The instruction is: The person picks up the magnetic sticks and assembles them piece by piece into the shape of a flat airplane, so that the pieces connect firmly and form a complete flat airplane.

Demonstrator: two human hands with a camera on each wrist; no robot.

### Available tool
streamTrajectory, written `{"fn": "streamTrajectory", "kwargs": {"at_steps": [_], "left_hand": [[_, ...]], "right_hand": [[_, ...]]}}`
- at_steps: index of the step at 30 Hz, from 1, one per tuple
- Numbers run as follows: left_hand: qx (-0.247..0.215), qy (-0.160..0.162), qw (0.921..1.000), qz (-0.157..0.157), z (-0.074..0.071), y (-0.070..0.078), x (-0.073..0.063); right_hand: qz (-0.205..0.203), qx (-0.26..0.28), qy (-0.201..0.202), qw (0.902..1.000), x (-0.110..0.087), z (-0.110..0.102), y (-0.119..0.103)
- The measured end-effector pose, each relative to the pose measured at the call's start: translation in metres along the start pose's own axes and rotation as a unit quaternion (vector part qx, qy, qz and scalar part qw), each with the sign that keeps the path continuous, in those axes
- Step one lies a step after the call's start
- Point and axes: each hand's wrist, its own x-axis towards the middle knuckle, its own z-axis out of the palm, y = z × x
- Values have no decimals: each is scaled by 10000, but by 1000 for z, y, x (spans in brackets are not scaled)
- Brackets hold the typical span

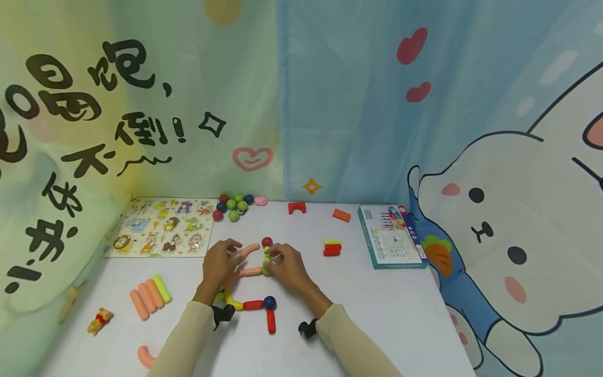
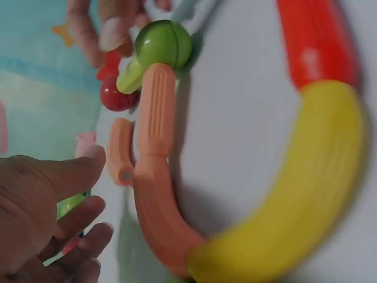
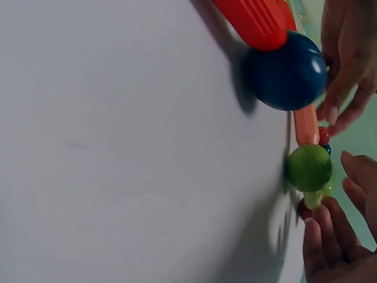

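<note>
A magnetic stick-and-ball figure lies on the white table. My left hand point(image 1: 221, 264) has its thumb spread from its fingers, close beside a loose curved orange stick point(image 2: 121, 151). The stick's end shows free in the left wrist view. My right hand point(image 1: 287, 264) is at the figure's right end, its fingertips right by a yellow-green stick point(image 3: 313, 198), with the thumb apart. That stick runs between a green ball point(image 3: 309, 168) and a red ball point(image 1: 267, 242). A straight orange stick point(image 2: 157, 109) joins the green ball to a curved orange one point(image 2: 162, 206).
Below run a curved yellow stick point(image 2: 306, 194), a red stick point(image 1: 253, 305), a blue ball point(image 1: 269, 302) and another red stick point(image 1: 271, 322). Loose balls point(image 1: 234, 204) and an animal picture board point(image 1: 162, 251) lie behind; spare sticks point(image 1: 147, 298) and a bear figurine point(image 1: 99, 321) left; a box point(image 1: 393, 238) right.
</note>
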Motion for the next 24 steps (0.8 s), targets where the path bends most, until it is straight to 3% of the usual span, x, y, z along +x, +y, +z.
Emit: {"fn": "streamTrajectory", "kwargs": {"at_steps": [6, 11, 16, 20, 22, 24], "left_hand": [[-145, -403, 9990, -135, -3, -7, -14], [-219, -742, 9970, -86, 1, -11, -21], [-151, -686, 9975, -89, 5, -13, -24], [-172, -593, 9980, -157, 10, -14, -24], [-160, -555, 9982, -179, 11, -13, -24], [-139, -521, 9984, -144, 10, -13, -24]], "right_hand": [[-393, -812, 185, 9958, 26, 2, -16], [-827, -2063, -236, 9747, 45, 11, -26], [-1085, -2616, -676, 9567, 57, 21, -33], [-1205, -3015, -746, 9429, 63, 29, -31], [-1254, -3121, -729, 9389, 67, 32, -29], [-1291, -3012, -635, 9426, 69, 34, -27]]}}
